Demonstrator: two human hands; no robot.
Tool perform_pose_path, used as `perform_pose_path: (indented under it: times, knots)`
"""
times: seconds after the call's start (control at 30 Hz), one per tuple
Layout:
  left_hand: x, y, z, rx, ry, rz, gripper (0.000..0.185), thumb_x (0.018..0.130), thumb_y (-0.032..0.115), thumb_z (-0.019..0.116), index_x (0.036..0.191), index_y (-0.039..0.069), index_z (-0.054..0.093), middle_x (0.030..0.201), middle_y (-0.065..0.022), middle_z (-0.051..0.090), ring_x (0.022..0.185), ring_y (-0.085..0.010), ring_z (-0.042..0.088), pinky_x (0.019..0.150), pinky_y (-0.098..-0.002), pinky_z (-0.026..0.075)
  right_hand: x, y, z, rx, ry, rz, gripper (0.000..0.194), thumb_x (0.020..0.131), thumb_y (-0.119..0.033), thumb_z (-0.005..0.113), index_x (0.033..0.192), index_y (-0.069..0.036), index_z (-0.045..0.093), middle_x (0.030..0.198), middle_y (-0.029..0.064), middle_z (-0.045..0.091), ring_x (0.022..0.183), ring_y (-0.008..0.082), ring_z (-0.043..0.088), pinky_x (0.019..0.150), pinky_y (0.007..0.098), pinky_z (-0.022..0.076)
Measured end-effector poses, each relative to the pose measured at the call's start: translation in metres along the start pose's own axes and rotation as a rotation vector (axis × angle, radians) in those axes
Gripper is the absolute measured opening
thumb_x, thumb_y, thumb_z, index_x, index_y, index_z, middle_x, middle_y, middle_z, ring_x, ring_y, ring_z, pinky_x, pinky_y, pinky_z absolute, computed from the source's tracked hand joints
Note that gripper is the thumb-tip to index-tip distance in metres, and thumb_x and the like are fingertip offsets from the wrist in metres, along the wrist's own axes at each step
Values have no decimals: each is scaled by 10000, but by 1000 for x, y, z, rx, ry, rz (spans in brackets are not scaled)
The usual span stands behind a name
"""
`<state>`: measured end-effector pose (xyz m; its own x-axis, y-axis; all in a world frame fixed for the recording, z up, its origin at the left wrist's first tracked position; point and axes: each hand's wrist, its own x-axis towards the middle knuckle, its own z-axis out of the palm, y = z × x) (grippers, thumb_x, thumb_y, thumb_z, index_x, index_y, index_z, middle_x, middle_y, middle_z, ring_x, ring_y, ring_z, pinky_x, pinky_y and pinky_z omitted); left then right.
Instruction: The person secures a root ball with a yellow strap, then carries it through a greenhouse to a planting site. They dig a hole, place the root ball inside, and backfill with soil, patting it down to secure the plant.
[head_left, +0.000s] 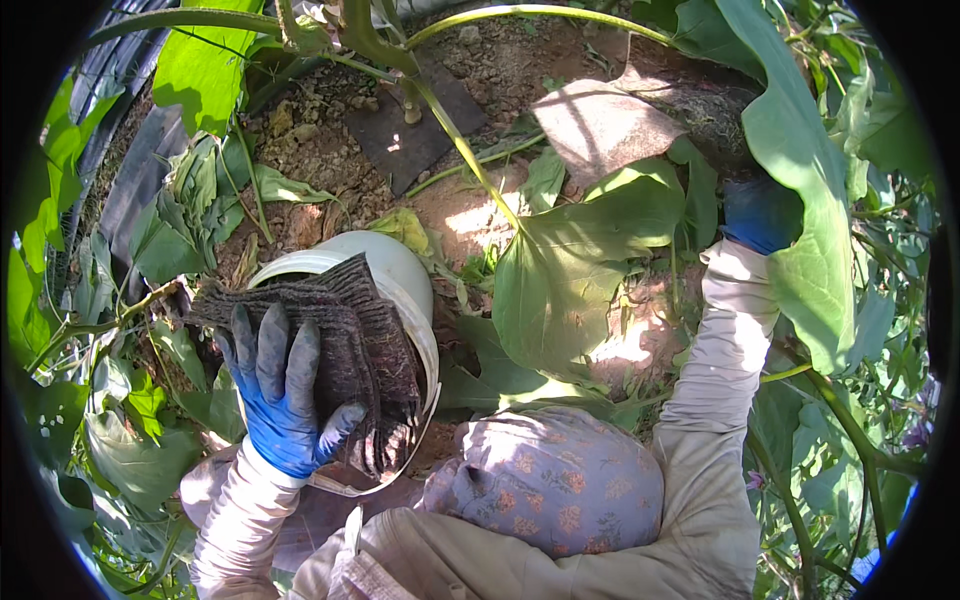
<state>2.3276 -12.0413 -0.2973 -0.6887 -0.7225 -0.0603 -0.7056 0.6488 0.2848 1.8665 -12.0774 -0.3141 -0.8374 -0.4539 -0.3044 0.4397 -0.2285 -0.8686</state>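
Observation:
My left hand (281, 397), in a blue glove with greyed fingers, lies against a stack of dark fibrous mats (352, 337) and holds it. The stack leans in a white plastic bucket (382, 262), which is tilted on the soil with its mouth towards me. At the far right, my right hand (757, 214), also blue-gloved, reaches low to the ground. A large green leaf (802, 172) covers part of it, so its fingers are hidden. Near it lies a brownish fibrous mat (607, 127), partly sunlit.
A dark square mat (375, 135) lies around a plant stem (411, 105). Broad leaves (577, 277) and stems rise between my arms. Wilted leaves (180, 202) and black plastic sheeting (142, 165) are on the left. My patterned, clothed knee (562, 480) is in front.

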Motion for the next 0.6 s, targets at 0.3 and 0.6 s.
perform_pose_path:
  times: [0.3,0.6]
  knots:
    - [20,2,8,-5,37,44,751,763,618,579,1361,191,424,1487,-132,262,1362,-472,165,1065,-641,61,101,81,-48,-1035,-630,-803,303,931,-268,568,1119,-42,495,1046,63,572,902,188,533,832,311,437]
    - [-5,-16,19,-27,4,-4,713,760,657,557,1337,263,416,1485,-121,243,1362,-467,146,1053,-684,79,131,187,-37,-1757,-510,-509,533,769,-404,701,1085,11,588,1070,238,610,1000,361,591,882,423,455]
